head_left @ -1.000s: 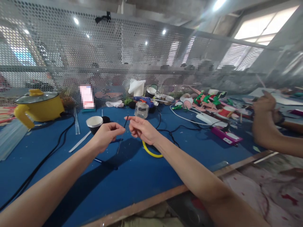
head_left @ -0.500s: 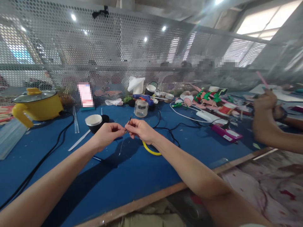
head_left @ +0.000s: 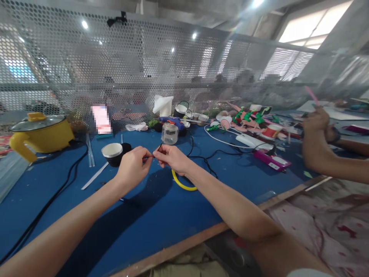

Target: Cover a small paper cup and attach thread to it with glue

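Note:
My left hand (head_left: 135, 164) and my right hand (head_left: 173, 158) meet fingertip to fingertip above the blue table (head_left: 144, 231). Between the right thumb and forefinger is a thin black strand (head_left: 160, 146), its tip poking up. The left fingers are pinched at its other side, where a short dark length shows between the hands. Just behind my left hand stands a black cup with a white inside (head_left: 112, 152). A yellow ring (head_left: 184, 187) lies partly under my right wrist. Beyond the hands is a clear jar (head_left: 170, 134).
A yellow electric pot (head_left: 43, 134) with a black cord stands left. White strips (head_left: 94, 176) lie near the cup. Behind the jar rests a blue glue gun (head_left: 173, 121). A purple power strip (head_left: 272, 161) and craft pieces lie right, beside a co-worker's hands (head_left: 315, 123).
My left hand has turned, its back more toward me and its fingers curled more. The pale thread hanging below the hands no longer shows. The view has shifted slightly.

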Demonstrator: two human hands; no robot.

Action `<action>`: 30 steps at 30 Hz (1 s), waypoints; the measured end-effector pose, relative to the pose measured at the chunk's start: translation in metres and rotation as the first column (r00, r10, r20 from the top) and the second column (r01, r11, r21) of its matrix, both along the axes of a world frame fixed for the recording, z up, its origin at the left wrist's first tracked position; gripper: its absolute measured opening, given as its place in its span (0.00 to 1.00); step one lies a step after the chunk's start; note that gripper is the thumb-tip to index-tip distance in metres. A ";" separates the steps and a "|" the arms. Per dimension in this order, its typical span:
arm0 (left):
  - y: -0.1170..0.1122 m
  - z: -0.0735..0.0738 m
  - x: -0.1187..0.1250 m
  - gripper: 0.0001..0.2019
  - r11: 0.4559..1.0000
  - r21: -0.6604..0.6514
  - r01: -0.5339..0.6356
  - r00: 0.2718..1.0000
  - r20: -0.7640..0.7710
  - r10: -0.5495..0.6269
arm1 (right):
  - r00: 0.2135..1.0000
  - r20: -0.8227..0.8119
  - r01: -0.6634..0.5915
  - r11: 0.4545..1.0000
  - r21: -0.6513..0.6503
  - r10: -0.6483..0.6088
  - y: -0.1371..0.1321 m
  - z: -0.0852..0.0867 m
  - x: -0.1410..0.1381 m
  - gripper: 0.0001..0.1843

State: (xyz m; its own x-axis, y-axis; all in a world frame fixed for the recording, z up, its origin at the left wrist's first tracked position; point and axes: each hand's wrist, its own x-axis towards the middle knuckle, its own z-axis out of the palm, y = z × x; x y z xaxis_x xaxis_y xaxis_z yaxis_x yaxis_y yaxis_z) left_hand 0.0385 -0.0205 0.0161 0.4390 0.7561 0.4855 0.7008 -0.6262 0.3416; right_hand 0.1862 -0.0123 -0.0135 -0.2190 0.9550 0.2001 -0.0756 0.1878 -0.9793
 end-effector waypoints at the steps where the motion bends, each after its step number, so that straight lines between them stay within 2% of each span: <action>1: 0.000 0.000 0.001 0.07 1.000 -0.022 -0.012 1.000 0.011 0.012 | 1.000 0.024 0.012 1.000 0.015 -0.012 0.000 0.000 0.000 0.17; 4: -0.001 -0.002 0.001 0.08 0.990 -0.132 -0.041 0.994 0.095 0.054 | 0.995 0.095 0.033 0.998 0.056 -0.038 0.000 -0.001 -0.001 0.16; 10: 0.005 -0.014 -0.004 0.09 0.947 -0.321 -0.012 0.971 0.223 0.088 | 0.972 0.220 0.075 0.994 0.073 -0.089 0.002 -0.001 -0.007 0.13; 15: 0.008 -0.020 -0.006 0.09 0.937 -0.346 -0.044 0.960 0.243 0.135 | 0.951 0.291 0.089 0.993 0.072 -0.106 0.002 0.001 -0.009 0.13; 23: 0.002 -0.023 -0.001 0.09 0.947 -0.317 -0.041 0.955 0.267 0.131 | 0.957 0.231 0.163 0.984 0.069 -0.175 -0.007 -0.010 -0.012 0.17; 26: 0.000 -0.022 0.001 0.08 0.920 -0.389 0.036 0.931 0.348 0.110 | 0.966 0.204 0.150 0.987 0.060 -0.159 -0.008 -0.010 -0.009 0.18; 30: -0.002 -0.018 0.002 0.08 0.833 -0.517 0.200 0.868 0.487 0.094 | 0.998 0.059 0.031 1.000 0.000 -0.031 -0.008 -0.010 -0.007 0.18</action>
State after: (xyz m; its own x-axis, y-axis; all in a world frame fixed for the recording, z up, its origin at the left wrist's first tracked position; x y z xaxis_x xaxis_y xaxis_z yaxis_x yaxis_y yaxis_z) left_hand 0.0409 -0.0222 -0.0021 0.3117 0.9357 0.1651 0.3284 -0.2691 0.9054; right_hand 0.1794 -0.0205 -0.0230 -0.2004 0.9617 0.1868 -0.0115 0.1883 -0.9820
